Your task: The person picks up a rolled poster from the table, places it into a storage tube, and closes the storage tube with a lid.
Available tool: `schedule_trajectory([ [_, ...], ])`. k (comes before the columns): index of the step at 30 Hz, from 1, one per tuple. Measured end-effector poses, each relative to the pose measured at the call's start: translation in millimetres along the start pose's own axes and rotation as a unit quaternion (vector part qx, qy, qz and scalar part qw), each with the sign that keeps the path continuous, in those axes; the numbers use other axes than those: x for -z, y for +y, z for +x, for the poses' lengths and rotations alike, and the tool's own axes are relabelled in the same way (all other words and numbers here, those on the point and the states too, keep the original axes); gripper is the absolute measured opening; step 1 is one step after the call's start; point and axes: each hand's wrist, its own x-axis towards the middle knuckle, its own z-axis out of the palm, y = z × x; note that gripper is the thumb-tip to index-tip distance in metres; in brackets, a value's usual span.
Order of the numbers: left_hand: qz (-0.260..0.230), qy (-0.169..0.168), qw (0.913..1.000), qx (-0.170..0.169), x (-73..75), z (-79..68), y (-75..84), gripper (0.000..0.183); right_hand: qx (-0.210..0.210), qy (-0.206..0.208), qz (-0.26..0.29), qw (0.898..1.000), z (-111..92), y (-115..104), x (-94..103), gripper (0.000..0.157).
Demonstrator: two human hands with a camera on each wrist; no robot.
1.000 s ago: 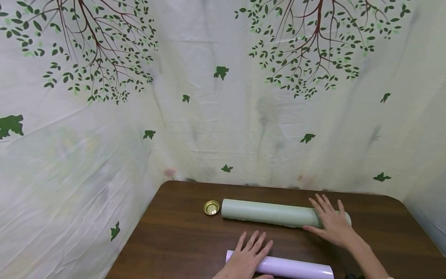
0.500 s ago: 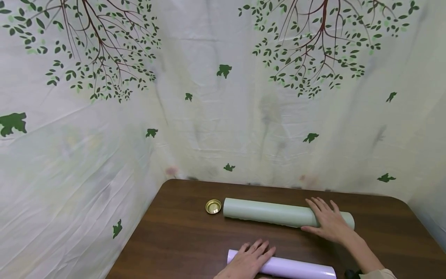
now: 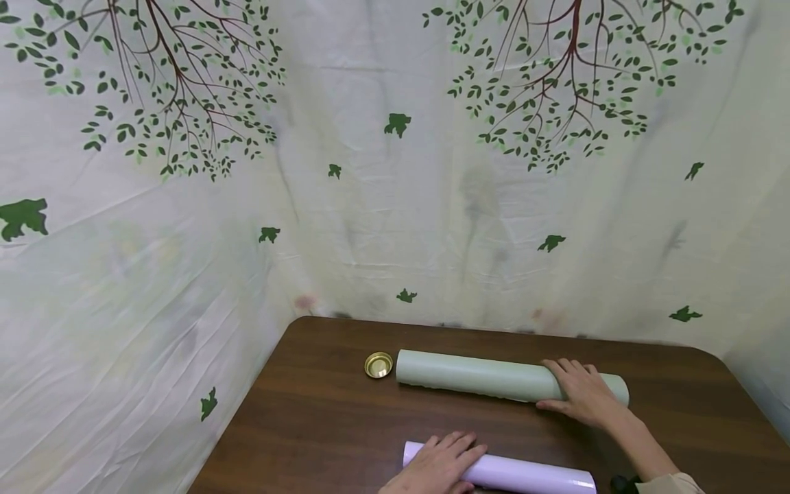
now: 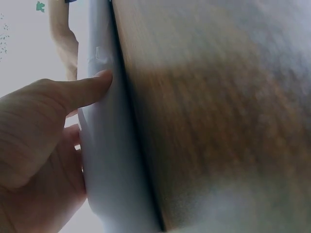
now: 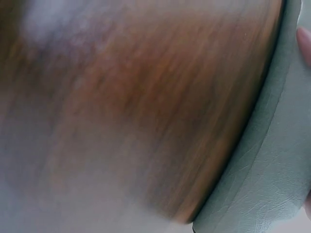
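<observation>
A pale green roll (image 3: 469, 374) lies across the far part of the table, its loose edge along the near side. My right hand (image 3: 586, 392) grips it near its right end, fingers bent over the top and thumb on the near side. The right wrist view shows the creased surface of this green roll (image 5: 272, 170). Closer to me is a glossy lavender roll (image 3: 531, 473), held near its left end by my left hand (image 3: 435, 466). In the left wrist view the thumb presses the near side of the lavender roll (image 4: 112, 160), with the fingers round the other side.
A small round gold dish (image 3: 378, 366) stands just left of the green roll. The brown wooden table (image 3: 308, 412) backs onto a white curtain (image 3: 345, 226) printed with branches and leaves. A black object (image 3: 625, 484) shows by the right sleeve (image 3: 669, 484).
Both hands had spread, straighter fingers a second ago; these have now come together and bent round the rolls. The rolls have stayed in place on the table, while the head view shifted slightly.
</observation>
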Motion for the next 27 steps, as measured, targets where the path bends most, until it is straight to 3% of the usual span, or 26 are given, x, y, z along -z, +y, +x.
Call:
schedule_trajectory([
  [8,-0.016,0.023,0.9996,-0.002,-0.3,-1.2,0.6,0.052,0.004,0.007,0.006,1.0,-5,0,-3.9,0.077],
  [14,-0.065,0.025,0.9974,0.014,9.8,-2.9,-6.3,0.049,-0.01,0.022,0.006,1.0,-9,1,5.5,0.077],
  [21,-0.076,0.048,0.9945,0.053,25.0,-13.3,-26.8,0.047,-0.022,0.055,0.018,0.998,-19,8,21.1,0.078],
  [27,-0.097,0.078,0.9871,0.101,37.3,-27.2,-55.9,0.051,-0.028,0.089,0.01,0.996,-28,18,39.7,0.079],
])
